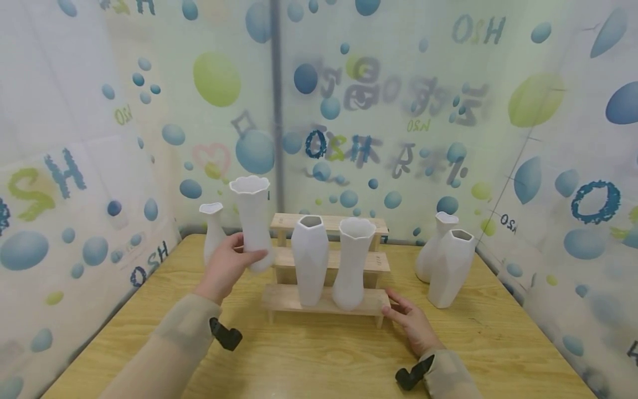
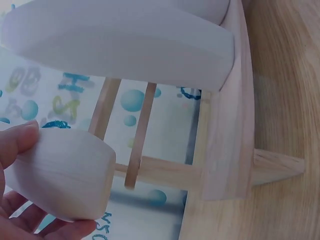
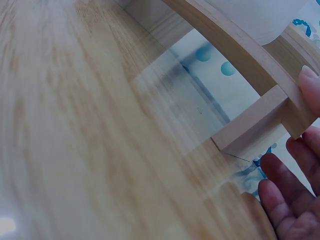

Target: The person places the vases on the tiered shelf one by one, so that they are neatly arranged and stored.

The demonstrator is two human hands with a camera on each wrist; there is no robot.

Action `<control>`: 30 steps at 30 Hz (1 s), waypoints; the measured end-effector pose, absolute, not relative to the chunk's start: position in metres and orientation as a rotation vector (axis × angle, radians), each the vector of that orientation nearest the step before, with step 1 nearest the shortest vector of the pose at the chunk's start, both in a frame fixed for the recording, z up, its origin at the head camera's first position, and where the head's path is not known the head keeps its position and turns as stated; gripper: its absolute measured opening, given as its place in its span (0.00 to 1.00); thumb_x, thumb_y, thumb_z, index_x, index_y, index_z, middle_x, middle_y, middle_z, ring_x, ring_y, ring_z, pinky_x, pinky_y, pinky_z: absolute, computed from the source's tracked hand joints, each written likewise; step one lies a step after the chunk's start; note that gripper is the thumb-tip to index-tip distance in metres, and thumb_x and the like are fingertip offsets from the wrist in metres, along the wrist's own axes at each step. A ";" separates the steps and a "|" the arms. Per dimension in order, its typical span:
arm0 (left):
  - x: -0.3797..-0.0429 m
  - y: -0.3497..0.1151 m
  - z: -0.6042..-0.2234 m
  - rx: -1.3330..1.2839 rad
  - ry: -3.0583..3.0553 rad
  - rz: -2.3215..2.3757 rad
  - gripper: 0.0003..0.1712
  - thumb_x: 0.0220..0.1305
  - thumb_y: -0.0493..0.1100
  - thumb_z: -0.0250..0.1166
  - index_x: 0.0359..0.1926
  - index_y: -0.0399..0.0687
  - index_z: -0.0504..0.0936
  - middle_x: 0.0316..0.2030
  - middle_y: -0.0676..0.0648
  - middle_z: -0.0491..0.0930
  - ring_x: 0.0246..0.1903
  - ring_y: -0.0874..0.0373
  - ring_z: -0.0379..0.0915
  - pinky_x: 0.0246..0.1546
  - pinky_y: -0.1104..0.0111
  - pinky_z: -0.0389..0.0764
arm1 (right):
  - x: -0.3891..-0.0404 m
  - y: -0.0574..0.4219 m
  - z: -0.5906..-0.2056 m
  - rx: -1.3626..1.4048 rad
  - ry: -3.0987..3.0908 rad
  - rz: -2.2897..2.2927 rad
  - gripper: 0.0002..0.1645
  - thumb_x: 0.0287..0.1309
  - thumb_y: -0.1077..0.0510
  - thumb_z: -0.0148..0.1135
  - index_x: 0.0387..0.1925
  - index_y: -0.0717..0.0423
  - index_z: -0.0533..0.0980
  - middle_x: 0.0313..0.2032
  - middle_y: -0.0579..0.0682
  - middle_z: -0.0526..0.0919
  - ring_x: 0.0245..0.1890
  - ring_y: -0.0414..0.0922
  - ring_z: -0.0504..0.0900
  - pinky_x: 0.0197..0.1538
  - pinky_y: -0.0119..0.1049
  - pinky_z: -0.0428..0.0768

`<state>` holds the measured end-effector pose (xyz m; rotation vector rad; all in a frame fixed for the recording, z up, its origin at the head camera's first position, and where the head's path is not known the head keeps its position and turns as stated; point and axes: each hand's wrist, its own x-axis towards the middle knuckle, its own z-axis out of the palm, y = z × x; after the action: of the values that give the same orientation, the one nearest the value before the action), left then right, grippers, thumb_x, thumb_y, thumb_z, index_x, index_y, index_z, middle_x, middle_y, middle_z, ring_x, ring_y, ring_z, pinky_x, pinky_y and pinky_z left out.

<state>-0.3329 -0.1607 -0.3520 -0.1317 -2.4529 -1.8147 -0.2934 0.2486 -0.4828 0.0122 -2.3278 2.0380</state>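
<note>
The left hand (image 1: 224, 270) holds a white scalloped-rim vase (image 1: 255, 219) round its lower body, thumb on the near side. That vase is upright or nearly so, in the air just left of a three-step wooden stand (image 1: 279, 299), its base clear of any surface in the left wrist view. The right hand (image 1: 411, 324) pinches the right end of the stand's lowest, nearest step, thumb on top and fingertips below.

On that step stand two more white vases: a faceted vase (image 1: 310, 263) at the middle and a ruffled-rim vase (image 1: 351, 271) to its right. Beyond the left hand is a slim-necked vase (image 1: 213, 230), partly hidden. Well right of the stand, a second faceted vase (image 1: 451, 271) stands in front of a narrow-necked vase (image 1: 430, 255). All rests on a wood-grain table (image 1: 309, 360), with a bubble-patterned curtain (image 1: 413, 33) on the far side.
</note>
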 end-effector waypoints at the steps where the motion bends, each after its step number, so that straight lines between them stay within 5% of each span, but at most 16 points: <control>1: -0.334 -0.159 -0.351 -0.140 -2.458 -1.810 0.43 0.53 0.56 0.73 0.65 0.46 0.66 0.62 0.43 0.69 0.60 0.45 0.65 0.59 0.47 0.68 | -0.293 0.249 -0.483 0.010 -2.327 2.043 0.37 0.60 0.58 0.64 0.68 0.61 0.63 0.65 0.60 0.68 0.58 0.53 0.70 0.63 0.49 0.62; 30: -0.353 -0.121 -0.342 -0.170 -2.471 -1.872 0.42 0.52 0.53 0.74 0.64 0.49 0.66 0.62 0.45 0.67 0.59 0.46 0.66 0.58 0.50 0.70 | -0.294 0.249 -0.482 0.001 -2.323 2.054 0.36 0.60 0.58 0.64 0.68 0.60 0.64 0.61 0.61 0.72 0.54 0.48 0.73 0.62 0.49 0.63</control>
<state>-0.3530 -0.1214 -0.3424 -0.1698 -2.4709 -1.8718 -0.2938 0.2492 -0.4824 0.0010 -2.3231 2.0536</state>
